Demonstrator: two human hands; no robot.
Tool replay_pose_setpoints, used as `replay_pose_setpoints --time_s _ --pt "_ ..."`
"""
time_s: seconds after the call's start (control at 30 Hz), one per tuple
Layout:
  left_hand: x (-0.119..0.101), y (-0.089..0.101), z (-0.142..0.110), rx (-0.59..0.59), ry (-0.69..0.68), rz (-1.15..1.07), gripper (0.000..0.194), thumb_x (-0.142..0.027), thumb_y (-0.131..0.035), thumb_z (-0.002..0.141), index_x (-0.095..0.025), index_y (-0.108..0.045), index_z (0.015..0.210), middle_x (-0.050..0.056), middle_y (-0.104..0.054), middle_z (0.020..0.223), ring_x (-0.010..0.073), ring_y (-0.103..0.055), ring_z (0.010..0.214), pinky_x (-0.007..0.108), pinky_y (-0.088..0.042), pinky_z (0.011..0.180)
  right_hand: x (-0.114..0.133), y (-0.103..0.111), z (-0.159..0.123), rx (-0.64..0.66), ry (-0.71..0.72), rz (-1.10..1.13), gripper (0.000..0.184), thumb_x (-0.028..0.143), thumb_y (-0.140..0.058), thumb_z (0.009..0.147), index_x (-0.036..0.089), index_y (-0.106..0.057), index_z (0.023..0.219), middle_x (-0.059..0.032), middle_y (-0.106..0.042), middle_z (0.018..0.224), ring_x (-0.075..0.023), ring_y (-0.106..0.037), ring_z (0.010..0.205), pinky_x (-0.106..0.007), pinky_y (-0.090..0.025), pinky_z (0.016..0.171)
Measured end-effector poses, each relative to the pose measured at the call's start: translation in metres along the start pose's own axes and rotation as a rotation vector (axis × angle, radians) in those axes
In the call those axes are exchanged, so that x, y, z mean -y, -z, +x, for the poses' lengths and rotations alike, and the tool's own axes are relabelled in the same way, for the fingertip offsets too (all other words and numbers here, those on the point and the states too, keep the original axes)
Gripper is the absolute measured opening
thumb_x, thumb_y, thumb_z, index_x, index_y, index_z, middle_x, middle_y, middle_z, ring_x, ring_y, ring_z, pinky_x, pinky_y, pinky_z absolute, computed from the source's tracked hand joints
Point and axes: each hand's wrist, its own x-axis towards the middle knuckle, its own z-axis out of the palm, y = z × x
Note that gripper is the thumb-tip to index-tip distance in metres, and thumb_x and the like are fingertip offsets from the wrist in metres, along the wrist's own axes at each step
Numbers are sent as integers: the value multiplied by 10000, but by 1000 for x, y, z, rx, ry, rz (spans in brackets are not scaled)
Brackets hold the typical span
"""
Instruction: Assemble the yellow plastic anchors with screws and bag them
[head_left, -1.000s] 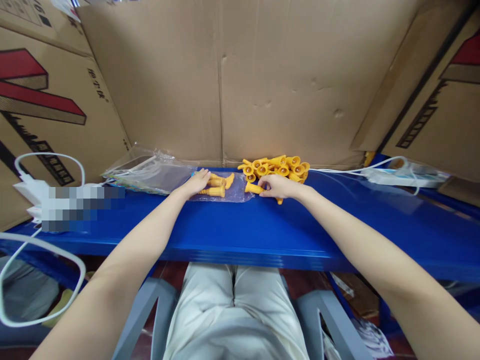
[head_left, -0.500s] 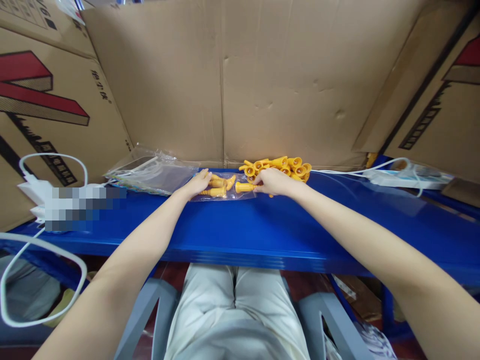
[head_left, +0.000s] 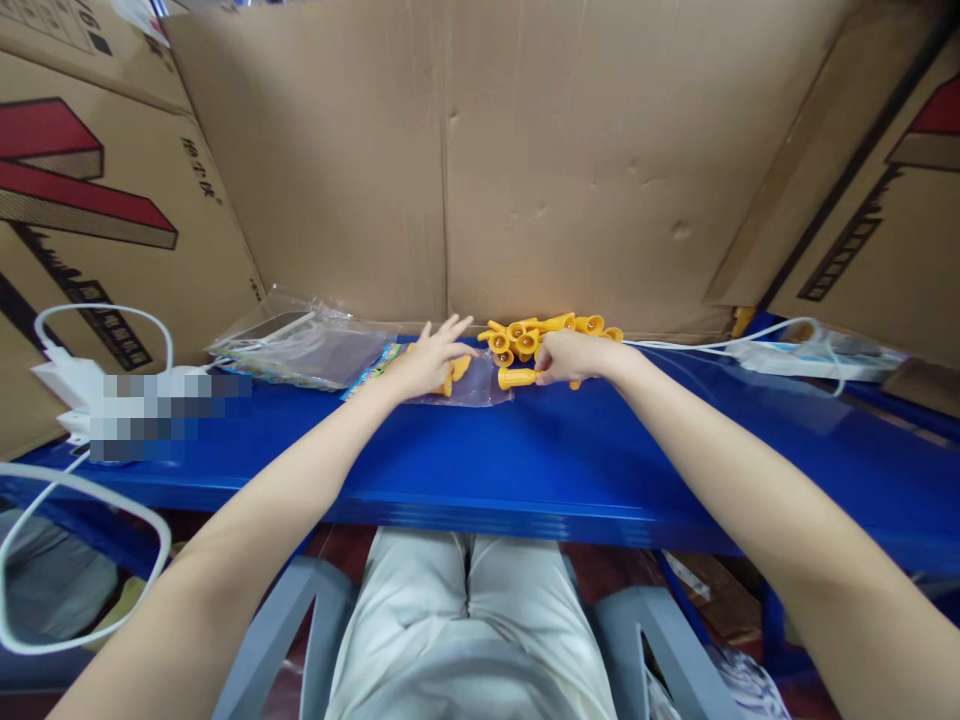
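My left hand is spread open over a clear plastic bag, its fingers pointing toward the back. Partly hidden under it, yellow plastic pieces lie in or on the bag; I cannot tell which. My right hand pinches the narrow end of a yellow ribbed plastic piece, whose wider end points left toward the bag. Right behind that hand lies a pile of similar yellow pieces with flared, cup-like open ends. The exact kind of these pieces is unclear.
Clear bags with a patterned edge lie left on the blue table. White chargers and cables stand at the left edge, and a white power strip lies right. Tall cardboard walls the back.
My left hand has moved right across the bag and spread its fingers. My right hand has shifted slightly right, drawing the held yellow piece away from the bag.
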Motion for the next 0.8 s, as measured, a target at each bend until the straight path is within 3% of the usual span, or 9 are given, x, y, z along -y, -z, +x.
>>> replay_pose_setpoints --time_s 0.17,0.27,0.37,0.47,0.57,0.73,0.8 --pt "-33 -7 11 130 -285 38 458 -8 -396 760 -274 -675 1008 -57 -213 1552 233 -62 1445 592 11 1122 -5 1 -4 -23 -4 -7 30 204 -705 692 181 -720 681 -38 -635 580 -208 -638 618 -319 -492 632" --pt "-38 -13 17 206 -364 61 439 12 -430 743 -264 -676 979 -34 -244 1544 252 -87 1443 631 21 1102 -7 1 -4 -35 37 -14 39 228 -727 672 190 -720 664 -37 -632 573 -222 -643 640 -313 -490 622" --pt "-38 -15 24 223 -408 86 291 -23 -481 760 -227 -680 820 -16 -372 1491 268 -147 1433 646 58 1088 -3 1 -4 -23 23 -16 38 224 -711 682 188 -721 685 -31 -649 600 -182 -619 560 -287 -480 570" --pt "-36 -9 31 212 -394 97 230 -40 -500 751 -203 -653 695 -6 -503 1389 270 -227 1410 636 95 1088 6 2 -5 13 -26 14 56 193 -675 716 170 -726 721 -32 -659 617 -146 -590 491 -265 -460 528" --pt "-36 3 36 200 -332 62 198 -50 -505 720 -188 -643 687 18 -520 1358 285 -252 1398 632 81 1094 16 4 -3 13 18 61 84 208 -658 738 170 -730 761 -15 -650 598 -124 -583 487 -237 -449 531" --pt "-30 27 36 174 -218 -70 204 -121 -508 722 -204 -655 837 25 -454 1422 300 -203 1413 636 -5 1099 27 -5 17 -103 152 192 136 235 -643 753 170 -745 815 -5 -695 714 -109 -598 577 -208 -430 559" --pt "-23 32 32 105 -157 -132 280 -153 -502 745 -229 -638 977 26 -401 1466 281 -219 1410 597 -58 1117 30 -12 27 -162 181 250 158 238 -654 750 158 -755 843 -15 -713 774 -120 -612 650 -213 -439 602"
